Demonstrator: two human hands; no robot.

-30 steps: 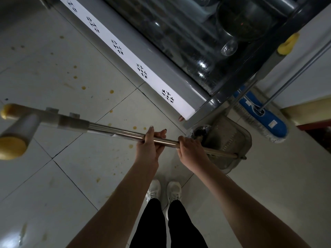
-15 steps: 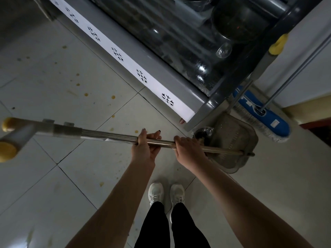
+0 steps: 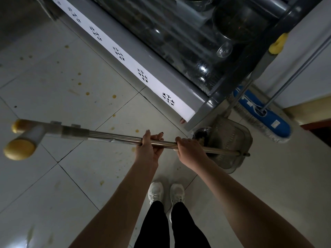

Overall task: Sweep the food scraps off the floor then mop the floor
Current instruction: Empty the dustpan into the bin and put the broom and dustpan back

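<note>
A person is standing on a pale tiled floor (image 3: 53, 176), looking down at their own white shoes (image 3: 165, 193), which are sitting nearer the viewer than the dustpan (image 3: 231, 140) and to its left. Both bare forearms are reaching forward.

The left hand (image 3: 146, 149) and the right hand (image 3: 189, 151) are gripping a metal pole (image 3: 116, 137) side by side, just left of the dustpan. The left hand's fingers are curling round the pole from beneath, with dark-painted nails showing. The right hand is wrapping over the top, knuckles up. The pole is lying almost level. Its thin right end is crossing in front of the dustpan. Its left end, well left of the dustpan, is carrying a white crosspiece (image 3: 32, 135) with yellow end caps.

The grey dustpan is holding dark debris (image 3: 200, 134) at its left edge. Yellow food scraps (image 3: 87, 93) and stains are dotting the tiles far to the dustpan's left.

Just beyond the dustpan, to its right, a blue flat mop (image 3: 268, 115) is lying on the floor against a wall. A yellow-capped grey handle (image 3: 276, 44) is rising beyond the dustpan. A metal rack (image 3: 206, 108) is standing beyond it to the left, edged with a white strip (image 3: 125, 58) bearing black marks.
</note>
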